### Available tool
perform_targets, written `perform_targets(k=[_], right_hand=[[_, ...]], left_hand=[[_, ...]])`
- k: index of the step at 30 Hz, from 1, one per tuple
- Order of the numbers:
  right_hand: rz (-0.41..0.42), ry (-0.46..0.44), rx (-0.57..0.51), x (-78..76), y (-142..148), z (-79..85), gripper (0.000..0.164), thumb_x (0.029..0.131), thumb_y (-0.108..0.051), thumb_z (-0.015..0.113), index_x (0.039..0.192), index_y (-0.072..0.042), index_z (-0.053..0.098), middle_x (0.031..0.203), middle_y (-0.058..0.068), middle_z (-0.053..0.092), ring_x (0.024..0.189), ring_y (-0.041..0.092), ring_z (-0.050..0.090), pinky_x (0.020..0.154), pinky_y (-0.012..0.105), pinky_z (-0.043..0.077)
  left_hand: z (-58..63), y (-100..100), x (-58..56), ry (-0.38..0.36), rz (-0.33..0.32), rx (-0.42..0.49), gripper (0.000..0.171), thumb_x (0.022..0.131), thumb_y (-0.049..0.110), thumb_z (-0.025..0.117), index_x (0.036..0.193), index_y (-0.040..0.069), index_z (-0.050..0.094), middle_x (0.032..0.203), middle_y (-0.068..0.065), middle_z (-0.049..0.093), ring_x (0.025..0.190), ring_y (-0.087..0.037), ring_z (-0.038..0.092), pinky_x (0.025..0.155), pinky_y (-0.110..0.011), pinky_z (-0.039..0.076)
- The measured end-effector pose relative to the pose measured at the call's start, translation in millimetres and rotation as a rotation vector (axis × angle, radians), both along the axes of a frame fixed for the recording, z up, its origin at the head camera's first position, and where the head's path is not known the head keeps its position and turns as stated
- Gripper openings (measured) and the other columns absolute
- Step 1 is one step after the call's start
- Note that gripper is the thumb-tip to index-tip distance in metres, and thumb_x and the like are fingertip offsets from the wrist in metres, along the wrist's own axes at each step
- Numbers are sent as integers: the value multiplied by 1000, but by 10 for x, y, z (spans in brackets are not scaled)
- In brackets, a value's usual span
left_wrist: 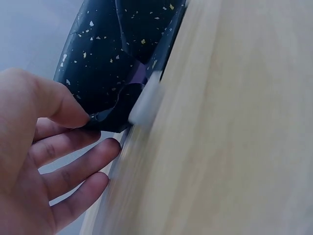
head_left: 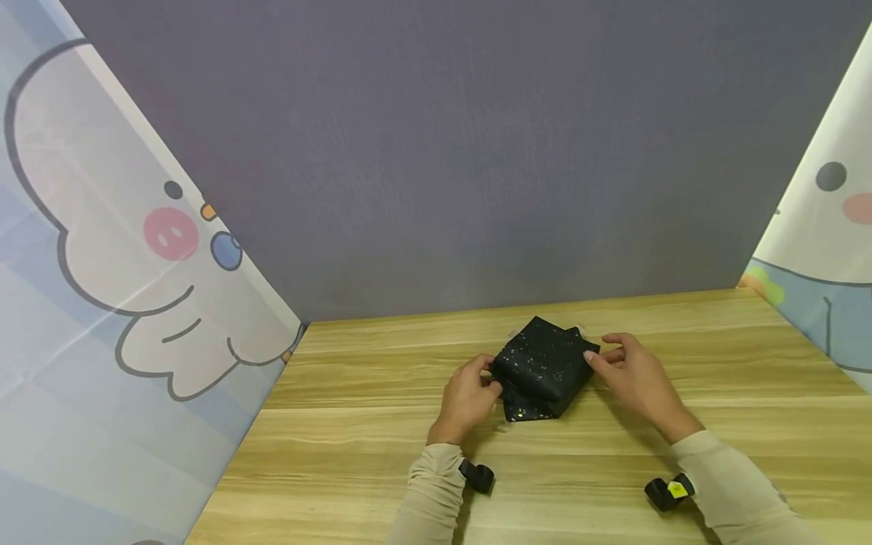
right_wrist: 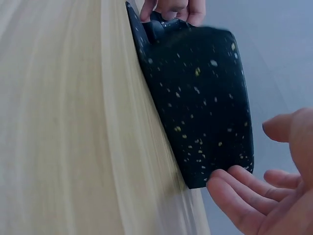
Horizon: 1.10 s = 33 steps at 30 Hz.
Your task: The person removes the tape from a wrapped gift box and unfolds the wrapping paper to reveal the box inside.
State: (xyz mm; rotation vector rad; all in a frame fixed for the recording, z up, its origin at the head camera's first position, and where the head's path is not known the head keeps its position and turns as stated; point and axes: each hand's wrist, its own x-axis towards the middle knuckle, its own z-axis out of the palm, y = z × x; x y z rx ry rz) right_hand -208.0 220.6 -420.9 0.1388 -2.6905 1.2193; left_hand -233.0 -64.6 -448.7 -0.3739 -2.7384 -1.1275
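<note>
A black sheet [head_left: 545, 363] flecked with white and gold lies folded in overlapping layers on the table; whether it wraps anything is hidden. At its left side my left hand [head_left: 468, 397] pinches an edge between thumb and index finger, the other fingers spread beneath, as the left wrist view shows. My right hand [head_left: 633, 378] is at the opposite side. In the right wrist view its fingertips [right_wrist: 217, 178] touch the sheet's lower corner, while the thumb [right_wrist: 279, 128] stands apart from it. A whitish translucent tab [left_wrist: 146, 103] sticks out beside the sheet near the left hand.
The wood-grain table [head_left: 341, 424] runs back to a plain grey panel [head_left: 463, 166]. Cartoon-printed cloths hang at the left [head_left: 102, 265] and right [head_left: 838, 250]. Each sleeve cuff bears a black wrist device, one at the left [head_left: 478, 477] and one at the right [head_left: 664, 493].
</note>
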Motion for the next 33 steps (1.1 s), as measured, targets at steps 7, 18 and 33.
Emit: perform_targets(k=[7, 18, 33], right_hand=[[46, -18, -56, 36, -76, 8, 56, 104, -38, 55, 132, 9, 46, 129, 33, 56, 111, 45, 63, 80, 48, 55], [164, -56, -22, 59, -180, -8, 78, 99, -40, 63, 149, 11, 32, 146, 38, 39, 122, 48, 55, 93, 56, 50], [220, -21, 23, 38, -208, -107, 87, 94, -19, 69, 155, 12, 14, 144, 39, 39, 116, 45, 59, 86, 49, 53]], left_hand=[[0, -8, 5, 27, -6, -18, 37, 83, 9, 66, 119, 17, 71, 107, 0, 71, 84, -10, 67, 74, -34, 52], [17, 3, 19, -11, -38, -12, 32, 81, 9, 68, 112, 17, 71, 99, 4, 70, 84, -9, 67, 74, -33, 51], [23, -4, 13, -57, -115, -4, 28, 81, 8, 71, 107, 16, 71, 92, 7, 67, 81, -6, 63, 74, -28, 50]])
